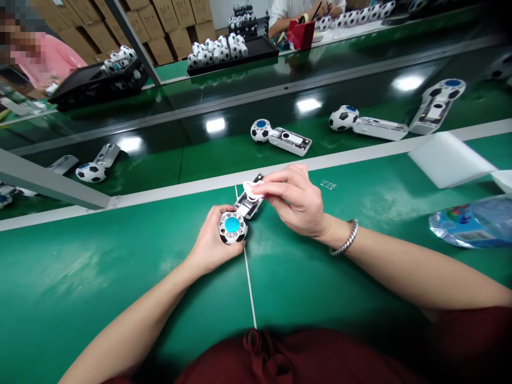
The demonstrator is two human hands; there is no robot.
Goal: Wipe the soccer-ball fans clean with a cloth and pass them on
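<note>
My left hand (214, 237) is wrapped round the ball end of a soccer-ball-shaped device (233, 226), which has a blue disc on its face. Its slim handle points away from me, with the electronics inside exposed. Over that handle, my right hand (294, 197) pinches a small white cloth-like piece (252, 190) between thumb and fingers. The white piece touches or lies just above the handle; I cannot tell which. A silvery bracelet is on my right wrist.
Similar soccer-ball devices (291, 141) lie on the dark green conveyor (224, 154) beyond the metal rail. White foam sheets (452, 159) and a blue plastic packet (472, 221) lie at right. Black trays (256, 53) hold balls. Two people work across the line.
</note>
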